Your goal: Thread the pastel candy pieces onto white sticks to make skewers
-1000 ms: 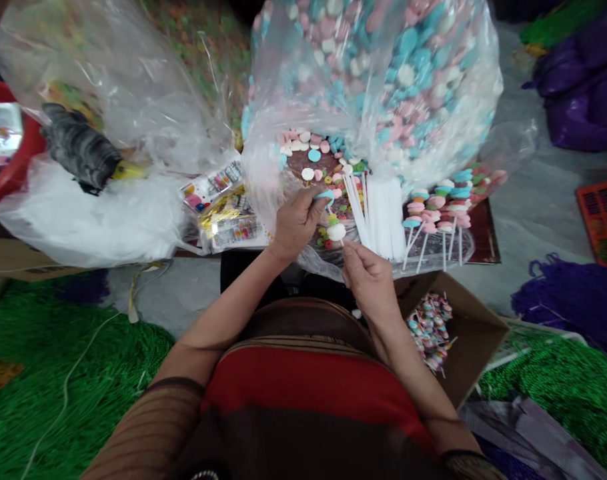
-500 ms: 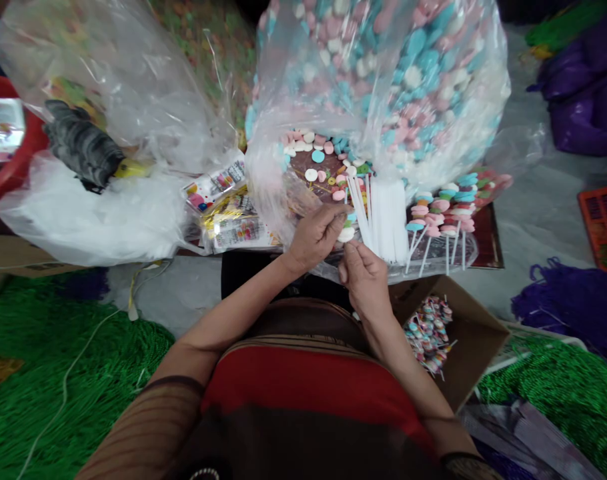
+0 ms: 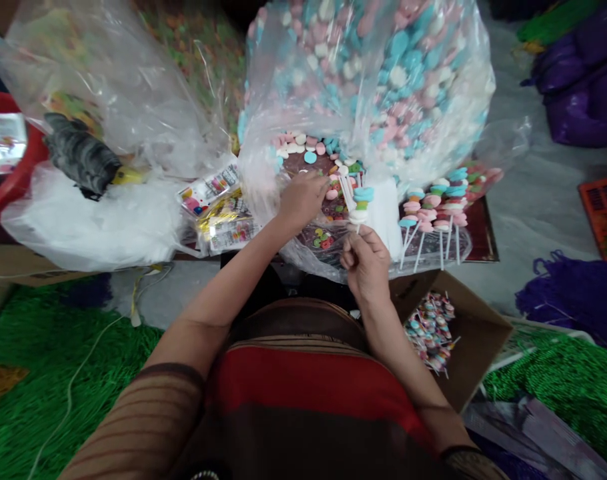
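**Right grip holds a candy stick; left grip is among loose sweets**

The person's right grip (image 3: 366, 255) is closed, thumb against fingers, on the white stem of a candy stick (image 3: 360, 205). The sweets sit just beyond the fingertips: blue farthest out, then green, with white nearest the grip. The left grip (image 3: 303, 199), palm down, is at the near edge of the loose sweets (image 3: 310, 157); its fingertips are hard to see, so I cannot tell whether it holds anything. Small ring sweets (image 3: 323, 239) lie between the two grips. Just beyond the right grip and to its right is a bundle of bare white sticks (image 3: 385, 220). Farther right of that grip, loaded sticks (image 3: 439, 203) lie side by side on the surface (image 3: 485, 230). Beyond both grips bulges a clear bag (image 3: 398, 73) of pink, blue and white sweets.
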The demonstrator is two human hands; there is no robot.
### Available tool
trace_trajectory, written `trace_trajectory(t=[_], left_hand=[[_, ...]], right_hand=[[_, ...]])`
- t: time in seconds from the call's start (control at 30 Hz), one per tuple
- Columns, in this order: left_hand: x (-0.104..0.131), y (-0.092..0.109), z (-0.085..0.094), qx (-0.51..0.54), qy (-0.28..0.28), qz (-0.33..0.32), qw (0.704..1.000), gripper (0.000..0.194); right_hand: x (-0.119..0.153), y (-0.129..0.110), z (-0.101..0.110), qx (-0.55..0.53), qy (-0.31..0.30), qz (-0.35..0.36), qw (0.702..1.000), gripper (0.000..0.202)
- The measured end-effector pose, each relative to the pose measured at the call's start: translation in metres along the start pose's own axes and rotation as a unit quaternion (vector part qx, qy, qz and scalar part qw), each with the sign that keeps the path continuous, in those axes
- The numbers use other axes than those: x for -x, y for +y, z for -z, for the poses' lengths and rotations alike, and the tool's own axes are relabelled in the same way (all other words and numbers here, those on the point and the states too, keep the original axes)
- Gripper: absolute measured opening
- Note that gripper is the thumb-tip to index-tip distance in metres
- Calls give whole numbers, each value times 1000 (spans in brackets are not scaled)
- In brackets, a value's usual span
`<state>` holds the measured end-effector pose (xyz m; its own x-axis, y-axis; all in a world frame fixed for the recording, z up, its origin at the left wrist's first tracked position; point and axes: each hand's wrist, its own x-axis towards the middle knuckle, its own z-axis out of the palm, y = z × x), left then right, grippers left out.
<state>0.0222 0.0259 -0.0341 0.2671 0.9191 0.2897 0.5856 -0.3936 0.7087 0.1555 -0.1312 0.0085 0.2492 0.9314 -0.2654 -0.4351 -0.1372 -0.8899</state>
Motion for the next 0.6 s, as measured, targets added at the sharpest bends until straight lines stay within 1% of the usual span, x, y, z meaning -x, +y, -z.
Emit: trace_trajectory(t=[0.07, 0.17, 0.3, 0.37, 0.43, 0.6], left_hand=[[-13, -7, -11, 1, 7, 8, 1000, 18], [-24, -12, -19, 3, -14, 19, 1000, 21], [-20, -12, -20, -40, -21, -4, 999, 16], [-13, -8, -17, -65, -19, -4, 998, 10], [-7, -1, -11, -97, -31, 1, 995, 2], [8, 21, 11, -212, -109, -9, 971, 18]], right_hand=[[1, 5, -2, -13, 6, -4, 1000, 32], [1, 8, -2, -28, 6, -7, 1000, 34], [2, 9, 0, -36, 4, -11, 999, 32], [2, 9, 0, -37, 5, -11, 999, 31], [2, 10, 1, -35, 4, -11, 999, 32], [1, 12, 2, -26, 4, -11, 1000, 34]])
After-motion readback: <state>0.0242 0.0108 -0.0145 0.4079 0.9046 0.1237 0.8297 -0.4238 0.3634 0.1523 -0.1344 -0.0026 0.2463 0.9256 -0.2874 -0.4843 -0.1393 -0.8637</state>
